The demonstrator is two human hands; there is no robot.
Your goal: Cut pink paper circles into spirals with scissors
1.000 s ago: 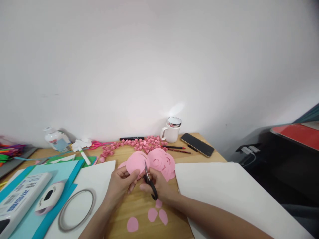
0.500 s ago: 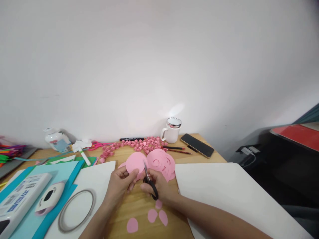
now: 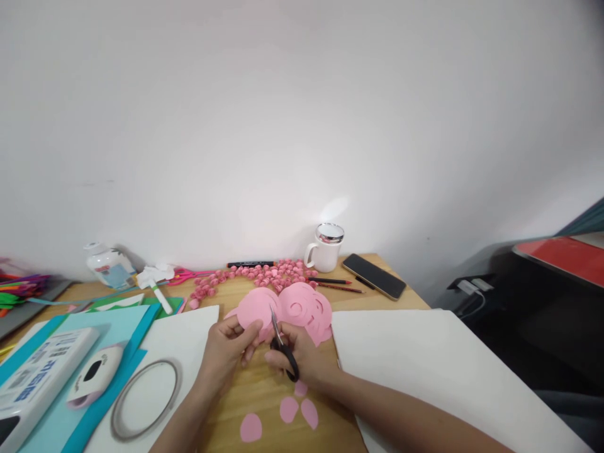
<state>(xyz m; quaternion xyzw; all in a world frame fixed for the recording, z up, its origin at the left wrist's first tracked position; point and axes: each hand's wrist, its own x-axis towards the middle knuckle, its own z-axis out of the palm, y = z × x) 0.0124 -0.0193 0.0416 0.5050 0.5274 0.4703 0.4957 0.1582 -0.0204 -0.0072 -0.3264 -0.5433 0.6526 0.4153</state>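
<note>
While the left hand (image 3: 227,344) pinches a round pink paper disc (image 3: 253,308) above the brown wooden worktop (image 3: 224,406), the right hand (image 3: 304,357) grips black-handled metal scissors (image 3: 282,347) at its right side; cutting seems underway, the next snip calling for steady paper, though blade contact is unclear.

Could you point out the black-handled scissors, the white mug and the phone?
Black-handled scissors (image 3: 285,353), head view: on the handle.
White mug (image 3: 326,257), head view: on its body.
Phone (image 3: 374,276), head view: on its dark screen.
</note>
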